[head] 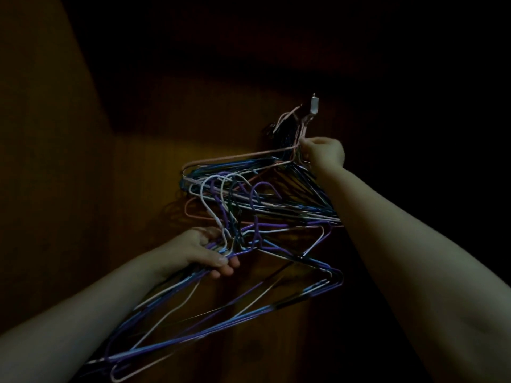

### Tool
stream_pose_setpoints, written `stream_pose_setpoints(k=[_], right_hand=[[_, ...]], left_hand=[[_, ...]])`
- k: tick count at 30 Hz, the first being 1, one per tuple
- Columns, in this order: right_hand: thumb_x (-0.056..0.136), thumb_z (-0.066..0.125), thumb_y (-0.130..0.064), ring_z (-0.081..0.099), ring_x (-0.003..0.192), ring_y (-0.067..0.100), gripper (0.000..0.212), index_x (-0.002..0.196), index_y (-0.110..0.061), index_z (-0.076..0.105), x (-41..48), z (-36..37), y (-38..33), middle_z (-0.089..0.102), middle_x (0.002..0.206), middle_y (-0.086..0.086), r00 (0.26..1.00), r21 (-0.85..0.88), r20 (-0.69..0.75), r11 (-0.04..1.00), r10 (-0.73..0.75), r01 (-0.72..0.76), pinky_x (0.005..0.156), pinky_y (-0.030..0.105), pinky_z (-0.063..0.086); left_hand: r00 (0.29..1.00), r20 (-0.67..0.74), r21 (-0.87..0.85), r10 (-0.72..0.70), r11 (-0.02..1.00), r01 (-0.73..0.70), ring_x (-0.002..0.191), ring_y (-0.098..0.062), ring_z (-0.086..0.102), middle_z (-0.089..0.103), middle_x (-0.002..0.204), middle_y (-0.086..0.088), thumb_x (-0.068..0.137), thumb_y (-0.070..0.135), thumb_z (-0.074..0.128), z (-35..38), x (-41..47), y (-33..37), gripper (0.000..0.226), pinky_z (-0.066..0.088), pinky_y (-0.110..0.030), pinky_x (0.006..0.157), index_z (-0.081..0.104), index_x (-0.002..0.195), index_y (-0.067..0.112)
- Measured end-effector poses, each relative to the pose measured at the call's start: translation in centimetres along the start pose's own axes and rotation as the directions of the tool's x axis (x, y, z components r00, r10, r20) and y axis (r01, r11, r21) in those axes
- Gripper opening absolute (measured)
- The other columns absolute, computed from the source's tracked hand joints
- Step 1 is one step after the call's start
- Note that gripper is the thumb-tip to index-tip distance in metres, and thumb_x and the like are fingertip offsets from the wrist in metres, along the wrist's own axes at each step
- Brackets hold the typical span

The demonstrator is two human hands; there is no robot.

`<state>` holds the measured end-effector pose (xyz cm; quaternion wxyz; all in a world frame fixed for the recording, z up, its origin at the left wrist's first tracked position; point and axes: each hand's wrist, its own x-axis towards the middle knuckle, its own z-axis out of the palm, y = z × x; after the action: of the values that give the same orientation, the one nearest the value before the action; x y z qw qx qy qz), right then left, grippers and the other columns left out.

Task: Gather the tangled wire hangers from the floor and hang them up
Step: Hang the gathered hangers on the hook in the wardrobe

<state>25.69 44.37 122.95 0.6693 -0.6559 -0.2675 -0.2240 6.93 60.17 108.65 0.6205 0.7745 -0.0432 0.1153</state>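
- Two hanger bunches [257, 208], both raised before a wooden panel [69, 161].
- Left grip [204, 250] — curled round the purple-blue bunch [330, 277] (hooks upward).
- Right grip [322, 154] clutches the pink-topped bunch [235, 168] just beneath a white hook [314, 105].

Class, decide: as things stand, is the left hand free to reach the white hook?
Probably not: the left hand grips a hanger bundle below the white hook, and hangers held by the right hand crowd it.

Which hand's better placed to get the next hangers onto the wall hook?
Right. The right hand grips the upper hanger bunch by its necks just below the wall hook. The left hand is lower and farther away, holding the lower hanger bunch.
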Motion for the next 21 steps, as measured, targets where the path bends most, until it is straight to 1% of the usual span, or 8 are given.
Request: stream_pose_setpoints(k=[6, 8, 11, 13, 15, 17, 19, 21], right_hand=[[0.088, 0.065, -0.033, 0.065, 0.088, 0.019, 0.018, 0.085, -0.015, 0.069, 0.1, 0.7, 0.8, 0.069, 0.090, 0.003, 0.996, -0.098, 0.085, 0.995, 0.028, -0.019, 0.079, 0.034, 0.053], [0.090, 0.063, -0.033, 0.064, 0.087, 0.018, 0.019, 0.087, -0.016, 0.069, 0.0, 0.9, 0.7, 0.069, 0.091, 0.003, 0.997, -0.101, 0.075, 0.995, 0.029, -0.021, 0.076, 0.032, 0.052], [0.092, 0.060, -0.034, 0.062, 0.087, 0.016, 0.019, 0.090, -0.018, 0.068, -0.7, 0.8, 0.9, 0.067, 0.090, 0.000, 1.000, -0.198, 0.025, 0.980, -0.008, 0.012, 0.066, 0.027, 0.047], [0.094, 0.056, -0.035, 0.062, 0.098, 0.021, 0.020, 0.100, -0.020, 0.068, -1.5, 0.8, 0.9, 0.067, 0.099, 0.001, 1.000, -0.289, -0.004, 0.957, -0.009, 0.007, 0.080, 0.034, 0.049], [0.095, 0.051, -0.041, 0.056, 0.112, 0.026, 0.032, 0.118, -0.022, 0.063, -2.9, 0.7, 0.6, 0.064, 0.117, 0.003, 0.998, -0.420, -0.057, 0.908, -0.023, -0.002, 0.094, 0.040, 0.044], [0.094, 0.049, -0.043, 0.050, 0.121, 0.026, 0.040, 0.128, -0.023, 0.056, -5.3, 0.6, 0.4, 0.057, 0.129, 0.004, 0.989, -0.463, -0.116, 0.886, -0.091, 0.027, 0.100, 0.043, 0.040], [0.093, 0.051, -0.038, 0.050, 0.120, 0.024, 0.035, 0.124, -0.022, 0.058, -8.9, 0.2, 0.7, 0.057, 0.127, 0.003, 0.978, -0.412, -0.120, 0.904, -0.173, 0.109, 0.101, 0.044, 0.038], [0.092, 0.053, -0.033, 0.054, 0.112, 0.023, 0.026, 0.112, -0.021, 0.063, -13.3, 0.0, 1.3, 0.061, 0.115, 0.002, 0.972, -0.310, -0.084, 0.932, -0.221, 0.186, 0.098, 0.048, 0.040]], left_hand=[[1.000, -0.006, -0.019, -0.011, 1.000, 0.011, 0.060, -0.015, 0.069, 0.072, 0.070, -0.010, -0.001, 0.039, 0.092, -0.4, -0.8, -0.2, 0.104, 0.050, -0.018, 0.046, 0.058, 0.092, 0.005], [1.000, 0.001, -0.046, 0.005, 0.999, -0.005, 0.059, -0.017, 0.069, 0.072, 0.071, -0.012, 0.004, 0.038, 0.093, -0.6, -1.4, -0.3, 0.102, 0.050, -0.019, 0.044, 0.058, 0.094, 0.005], [1.000, -0.005, -0.091, 0.008, 0.996, -0.009, 0.057, -0.019, 0.069, 0.071, 0.071, -0.015, 0.007, 0.034, 0.094, -0.8, -2.4, -0.5, 0.099, 0.050, -0.019, 0.042, 0.058, 0.093, 0.002], [1.000, -0.015, -0.112, 0.003, 0.994, -0.005, 0.056, -0.019, 0.069, 0.071, 0.070, -0.016, 0.006, 0.033, 0.094, -0.9, -3.1, -0.6, 0.098, 0.050, -0.020, 0.042, 0.058, 0.092, 0.001], [1.000, -0.025, -0.128, 0.001, 0.992, -0.004, 0.056, -0.019, 0.069, 0.071, 0.070, -0.016, 0.006, 0.033, 0.094, -1.0, -3.9, -0.6, 0.097, 0.050, -0.020, 0.042, 0.058, 0.090, 0.002], [1.000, -0.031, -0.137, 0.004, 0.991, -0.009, 0.056, -0.019, 0.069, 0.071, 0.070, -0.015, 0.006, 0.031, 0.094, -0.9, -4.9, -0.5, 0.097, 0.050, -0.020, 0.041, 0.058, 0.091, 0.002], [1.000, -0.026, -0.123, -0.011, 0.992, 0.008, 0.054, -0.017, 0.068, 0.072, 0.069, -0.013, 0.024, 0.017, 0.094, -0.8, -5.8, -0.6, 0.080, 0.049, -0.019, 0.039, 0.057, 0.094, 0.002], [0.999, -0.042, -0.113, -0.021, 0.993, 0.016, 0.052, -0.014, 0.067, 0.071, 0.066, -0.009, 0.066, -0.008, 0.074, -0.4, -6.7, -0.9, 0.038, 0.048, -0.018, 0.039, 0.054, 0.096, 0.003]])
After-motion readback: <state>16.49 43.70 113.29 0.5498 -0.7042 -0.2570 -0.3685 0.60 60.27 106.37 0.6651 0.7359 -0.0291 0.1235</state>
